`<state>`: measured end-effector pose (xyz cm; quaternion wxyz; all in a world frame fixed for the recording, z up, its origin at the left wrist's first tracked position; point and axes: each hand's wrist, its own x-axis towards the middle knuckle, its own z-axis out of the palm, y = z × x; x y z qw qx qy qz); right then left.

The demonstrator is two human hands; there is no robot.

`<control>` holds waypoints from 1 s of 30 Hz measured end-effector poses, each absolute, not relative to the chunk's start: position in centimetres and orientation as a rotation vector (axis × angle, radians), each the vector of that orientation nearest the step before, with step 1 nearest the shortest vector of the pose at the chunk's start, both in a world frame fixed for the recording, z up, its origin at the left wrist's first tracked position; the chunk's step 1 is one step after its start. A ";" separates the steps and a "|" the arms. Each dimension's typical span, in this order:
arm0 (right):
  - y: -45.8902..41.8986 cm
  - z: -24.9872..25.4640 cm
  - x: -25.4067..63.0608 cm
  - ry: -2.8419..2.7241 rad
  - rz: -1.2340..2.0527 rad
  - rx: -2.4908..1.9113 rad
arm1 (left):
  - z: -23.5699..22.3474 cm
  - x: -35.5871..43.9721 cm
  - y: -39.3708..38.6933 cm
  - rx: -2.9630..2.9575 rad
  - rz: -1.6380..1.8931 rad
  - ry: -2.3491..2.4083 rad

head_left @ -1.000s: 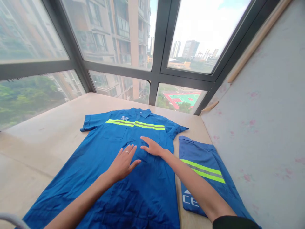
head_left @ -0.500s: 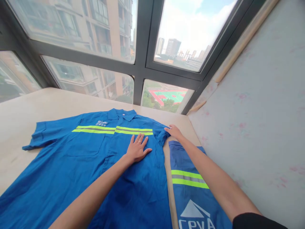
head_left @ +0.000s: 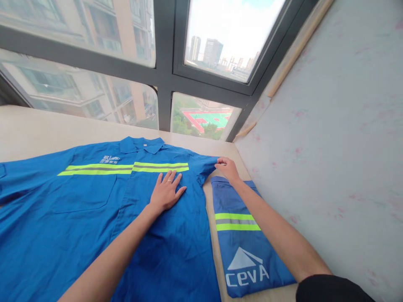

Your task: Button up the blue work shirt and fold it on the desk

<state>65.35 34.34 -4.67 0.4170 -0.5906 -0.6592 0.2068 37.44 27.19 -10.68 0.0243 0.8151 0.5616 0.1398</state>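
A blue work shirt (head_left: 94, 197) with a yellow-green reflective band lies spread front side up, its collar toward the window. My left hand (head_left: 166, 191) rests flat on the shirt's chest just below the band, fingers spread. At the end of the short sleeve on the right, my right hand (head_left: 228, 168) pinches the cuff between thumb and fingers. Under my right forearm is a folded blue garment (head_left: 236, 243) with a similar band and a white "CEVA" print.
The pale sill surface (head_left: 47, 126) carries both garments. Behind it stand grey window frames (head_left: 165, 75). A wall with faint floral paper (head_left: 330, 167) bounds the right side, close to the folded garment.
The view has turned to the right, so things sit further left. My right hand's fingers have closed more on the sleeve end, and the sleeve looks straighter. My left hand stays on the chest.
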 end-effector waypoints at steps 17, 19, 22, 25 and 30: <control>32.4 -4.1 64.8 -1.567 0.979 -1.509 | -10.0 37.7 27.0 2.503 0.379 1.795; 33.0 -3.8 64.7 -1.625 0.929 -1.446 | -10.0 37.7 27.1 2.498 0.374 1.802; 33.4 -2.7 64.3 -1.620 0.887 -1.340 | -10.0 37.7 27.2 2.501 0.371 1.810; 33.5 -1.5 64.3 -1.580 0.877 -1.335 | -10.1 37.8 27.4 2.499 0.376 1.815; 33.1 -1.0 65.2 -1.595 1.136 -1.453 | -10.4 37.5 27.9 2.502 0.385 1.810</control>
